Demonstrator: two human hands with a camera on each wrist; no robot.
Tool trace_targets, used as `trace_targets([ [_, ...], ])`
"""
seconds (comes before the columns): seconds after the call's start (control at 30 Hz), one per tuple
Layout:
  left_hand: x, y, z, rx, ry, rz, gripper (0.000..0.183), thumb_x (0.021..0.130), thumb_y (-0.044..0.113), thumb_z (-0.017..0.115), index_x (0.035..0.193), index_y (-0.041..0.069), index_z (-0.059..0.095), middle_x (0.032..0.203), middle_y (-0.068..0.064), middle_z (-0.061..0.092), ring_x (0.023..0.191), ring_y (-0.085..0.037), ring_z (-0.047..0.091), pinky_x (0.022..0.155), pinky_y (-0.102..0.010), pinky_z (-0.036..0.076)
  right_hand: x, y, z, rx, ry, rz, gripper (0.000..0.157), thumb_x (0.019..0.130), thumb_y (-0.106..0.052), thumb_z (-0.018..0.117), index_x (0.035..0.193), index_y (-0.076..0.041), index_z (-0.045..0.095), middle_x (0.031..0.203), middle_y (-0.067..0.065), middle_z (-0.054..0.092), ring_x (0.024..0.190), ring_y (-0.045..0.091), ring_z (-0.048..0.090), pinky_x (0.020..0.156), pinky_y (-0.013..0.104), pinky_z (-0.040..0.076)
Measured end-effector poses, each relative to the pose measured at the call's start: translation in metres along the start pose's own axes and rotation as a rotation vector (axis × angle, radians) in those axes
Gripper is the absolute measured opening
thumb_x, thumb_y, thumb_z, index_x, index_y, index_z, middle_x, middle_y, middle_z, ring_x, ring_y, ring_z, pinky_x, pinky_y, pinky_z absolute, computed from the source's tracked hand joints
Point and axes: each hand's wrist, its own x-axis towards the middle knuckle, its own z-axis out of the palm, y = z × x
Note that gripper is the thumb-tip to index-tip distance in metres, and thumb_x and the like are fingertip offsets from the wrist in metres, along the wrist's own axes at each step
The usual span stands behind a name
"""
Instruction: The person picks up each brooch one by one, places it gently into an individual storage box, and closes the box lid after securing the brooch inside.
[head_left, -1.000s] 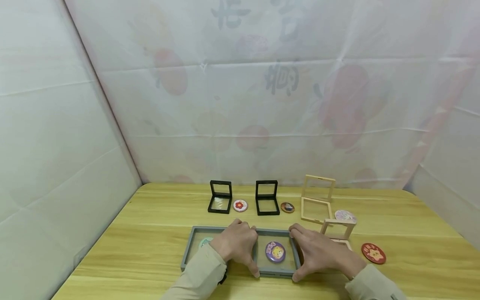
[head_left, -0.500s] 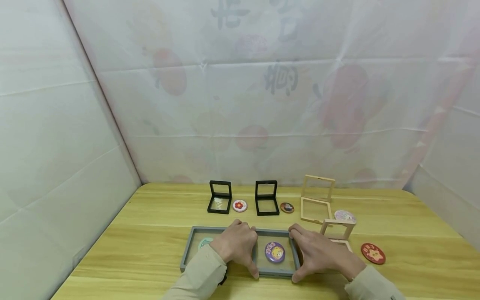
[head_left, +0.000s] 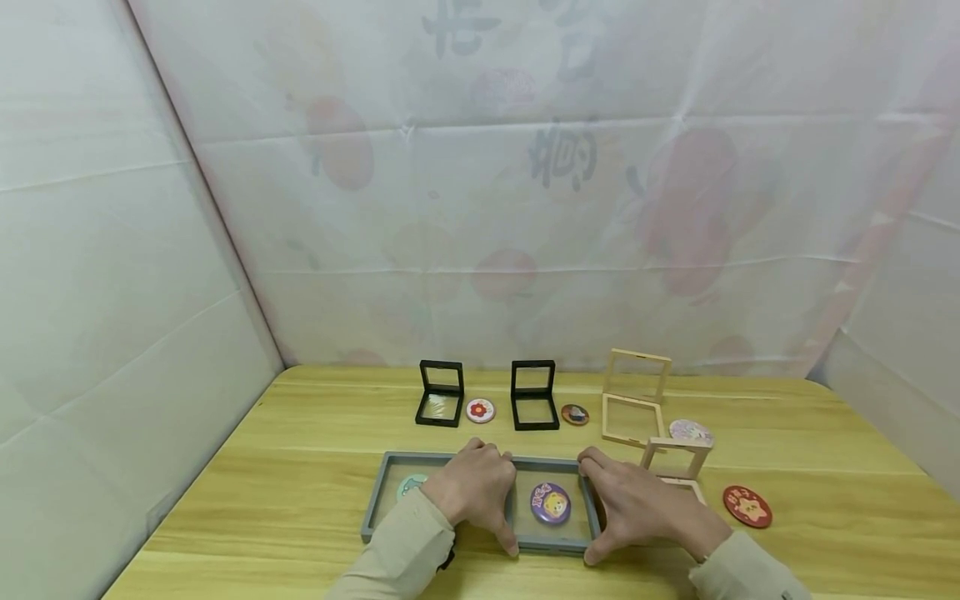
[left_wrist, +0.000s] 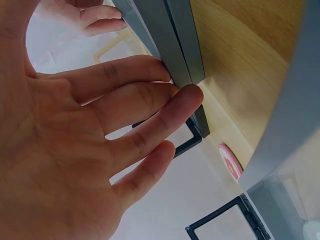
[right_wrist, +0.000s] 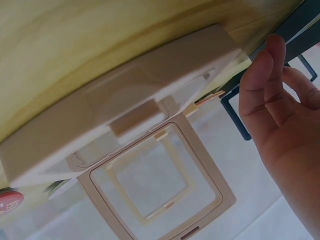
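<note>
In the head view my left hand (head_left: pixel 476 487) and right hand (head_left: pixel 637 504) grip a grey display frame (head_left: pixel 553 546) from its two sides. Each thumb lies at the near edge, with the fingers at the far edge. Inside the frame shows a round purple badge (head_left: pixel 551 503) with a yellow cartoon face. Left of it lies another grey frame (head_left: pixel 375 500), holding a teal badge (head_left: pixel 410 484) partly covered by my left sleeve. The left wrist view shows my fingertips (left_wrist: pixel 192 95) against the gripped frame's two-layered side. In the right wrist view, fingertips (right_wrist: pixel 275 45) reach its dark edge.
Behind stand two open black frames (head_left: pixel 444 391), beside a flower badge (head_left: pixel 480 411) and a brown badge (head_left: pixel 575 415). At right are an open pale wood-coloured frame (head_left: pixel 632 400), a pink badge (head_left: pixel 691 432), a beige frame (head_left: pixel 678 445) close behind my right hand, and a red badge (head_left: pixel 747 507).
</note>
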Motion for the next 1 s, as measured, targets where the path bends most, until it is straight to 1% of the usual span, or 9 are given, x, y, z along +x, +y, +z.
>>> trace_targets([
  [0.23, -0.0004, -0.0002, -0.0001, 0.003, 0.003, 0.002, 0.057, 0.055, 0.063, 0.093, 0.069, 0.015, 0.066, 0.079, 0.005, 0.061, 0.071, -0.008, 0.052, 0.086, -0.028, 0.045, -0.0001, -0.0016, -0.0012, 0.014, -0.010, 0.005, 0.088, 0.063, -0.060, 0.090, 0.115, 0.002, 0.055, 0.114, 0.007, 0.051, 0.080, 0.005, 0.050, 0.072, 0.029, 0.055],
  [0.37, -0.0004, 0.0000, -0.0004, 0.002, 0.003, 0.002, 0.057, 0.055, 0.062, 0.093, 0.066, 0.015, 0.063, 0.079, 0.006, 0.061, 0.070, -0.008, 0.051, 0.086, -0.028, 0.045, -0.0002, -0.0013, -0.0015, 0.021, -0.015, 0.004, 0.088, 0.063, -0.060, 0.090, 0.114, 0.002, 0.054, 0.113, 0.006, 0.050, 0.077, 0.004, 0.048, 0.069, 0.028, 0.053],
  [0.53, -0.0007, 0.0007, -0.0003, -0.007, -0.002, -0.003, 0.056, 0.055, 0.061, 0.094, 0.065, 0.015, 0.063, 0.077, 0.006, 0.060, 0.069, -0.007, 0.051, 0.086, -0.027, 0.045, -0.0002, -0.0016, -0.0009, 0.028, -0.022, 0.018, 0.090, 0.063, -0.061, 0.089, 0.116, 0.002, 0.054, 0.113, 0.006, 0.051, 0.079, 0.005, 0.048, 0.071, 0.029, 0.054],
  [0.73, -0.0006, 0.0016, -0.0001, -0.005, -0.001, 0.000, 0.055, 0.054, 0.061, 0.094, 0.069, 0.015, 0.067, 0.081, 0.006, 0.063, 0.074, -0.008, 0.055, 0.087, -0.029, 0.045, -0.0007, -0.0022, -0.0014, 0.047, -0.042, 0.020, 0.089, 0.064, -0.061, 0.089, 0.116, 0.002, 0.053, 0.116, 0.008, 0.050, 0.077, 0.004, 0.047, 0.068, 0.028, 0.053],
  [0.87, -0.0004, 0.0034, 0.0002, 0.000, 0.005, 0.006, 0.055, 0.053, 0.060, 0.094, 0.073, 0.014, 0.072, 0.084, 0.006, 0.065, 0.078, -0.009, 0.057, 0.085, -0.029, 0.045, -0.0005, -0.0028, -0.0013, 0.042, -0.049, 0.014, 0.089, 0.064, -0.059, 0.090, 0.116, 0.002, 0.052, 0.115, 0.009, 0.050, 0.073, 0.004, 0.045, 0.065, 0.026, 0.051],
  [1.0, 0.0000, 0.0046, 0.0005, 0.008, -0.002, 0.000, 0.054, 0.054, 0.060, 0.094, 0.074, 0.015, 0.073, 0.087, 0.005, 0.066, 0.081, -0.009, 0.059, 0.084, -0.030, 0.046, -0.0004, -0.0038, -0.0012, 0.043, -0.046, 0.019, 0.088, 0.064, -0.057, 0.091, 0.117, 0.002, 0.052, 0.115, 0.008, 0.050, 0.073, 0.004, 0.045, 0.064, 0.025, 0.050],
])
